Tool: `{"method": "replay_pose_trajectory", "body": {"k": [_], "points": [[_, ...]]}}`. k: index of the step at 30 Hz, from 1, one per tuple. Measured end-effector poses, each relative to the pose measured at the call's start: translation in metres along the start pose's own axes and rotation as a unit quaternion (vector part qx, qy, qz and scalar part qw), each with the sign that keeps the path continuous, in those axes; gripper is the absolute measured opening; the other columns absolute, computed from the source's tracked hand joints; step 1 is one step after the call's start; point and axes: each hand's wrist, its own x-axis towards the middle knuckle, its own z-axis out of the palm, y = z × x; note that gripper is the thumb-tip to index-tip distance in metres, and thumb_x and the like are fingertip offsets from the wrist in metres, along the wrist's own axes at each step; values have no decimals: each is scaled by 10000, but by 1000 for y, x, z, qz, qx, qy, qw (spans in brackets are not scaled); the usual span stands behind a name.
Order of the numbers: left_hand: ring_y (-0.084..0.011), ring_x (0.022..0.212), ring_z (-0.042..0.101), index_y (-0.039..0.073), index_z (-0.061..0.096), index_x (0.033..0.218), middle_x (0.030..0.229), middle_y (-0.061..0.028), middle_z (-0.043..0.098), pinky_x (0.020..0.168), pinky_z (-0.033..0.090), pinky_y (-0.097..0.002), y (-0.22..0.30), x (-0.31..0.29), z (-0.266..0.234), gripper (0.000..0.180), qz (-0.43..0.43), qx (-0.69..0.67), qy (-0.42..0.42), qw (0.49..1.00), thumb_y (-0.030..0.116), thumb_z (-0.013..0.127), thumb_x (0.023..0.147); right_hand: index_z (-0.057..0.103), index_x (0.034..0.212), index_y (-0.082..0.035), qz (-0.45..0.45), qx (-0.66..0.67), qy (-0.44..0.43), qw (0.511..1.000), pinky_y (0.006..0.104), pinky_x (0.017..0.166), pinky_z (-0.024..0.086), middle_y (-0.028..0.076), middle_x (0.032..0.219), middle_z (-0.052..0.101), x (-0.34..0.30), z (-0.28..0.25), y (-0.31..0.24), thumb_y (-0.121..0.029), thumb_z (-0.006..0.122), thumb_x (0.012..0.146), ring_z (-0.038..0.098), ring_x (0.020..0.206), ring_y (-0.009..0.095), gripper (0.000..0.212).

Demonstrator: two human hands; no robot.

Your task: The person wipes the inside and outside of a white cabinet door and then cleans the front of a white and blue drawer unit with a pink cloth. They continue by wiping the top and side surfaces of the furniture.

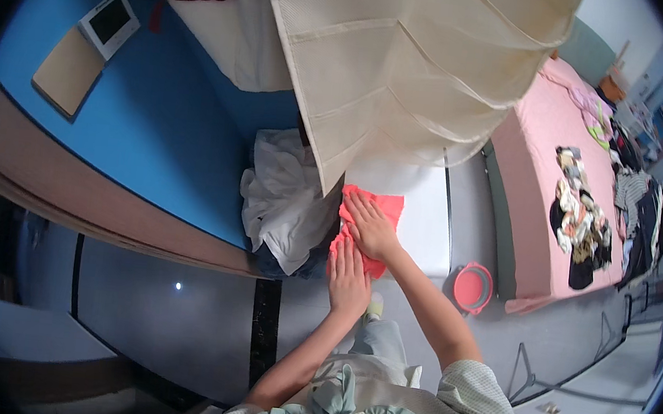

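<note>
A coral-pink cloth (390, 205) lies spread on a white flat surface (429, 216) in front of me. Both hands press on it, with fingers stretched out rather than wrapped around it. My right hand (372, 227) rests on the far part of the cloth. Nearer to me, my left hand (349, 279) lies flat along its left side. Just left of the cloth, a heap of white fabric (289, 195) is bunched on a shelf. A cream hanging organizer (408, 71) with pockets hangs just beyond my hands.
On the left, a blue panel (173, 112) carries a small white-framed screen (110, 24) and a tan board (69, 70). A pink bed (538, 171) at the right holds piled clothes (582, 215). A pink basin (472, 288) sits on the floor, near a metal rack (569, 392).
</note>
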Motion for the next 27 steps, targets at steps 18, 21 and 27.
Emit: {"method": "replay_pose_trajectory", "body": {"k": [18,21,27], "points": [[-366,1378,166,-96,315,1339,1452,-260,219,1125,115,-478,-33,-34,24,678,184,-8,-22,983,240,515,785,410,1350,-102,209,-44,164,963,397,1075,251,91,1402,397,-107,4,-73,-202,516,821,358,1301,232,549],[-431,1361,152,-124,321,1309,1436,-291,212,1107,92,-543,-28,-30,41,632,213,-32,-33,976,225,465,802,457,1322,-130,203,-64,212,954,387,1069,261,68,1388,424,-118,11,-53,-206,525,798,381,1289,216,533],[-382,1362,169,-80,380,1279,1456,-233,214,1090,70,-553,6,-12,81,656,300,-15,52,952,433,395,871,570,1194,-171,195,-163,332,909,363,1042,277,13,1285,531,-148,22,0,-278,494,863,465,1210,174,357]]}}
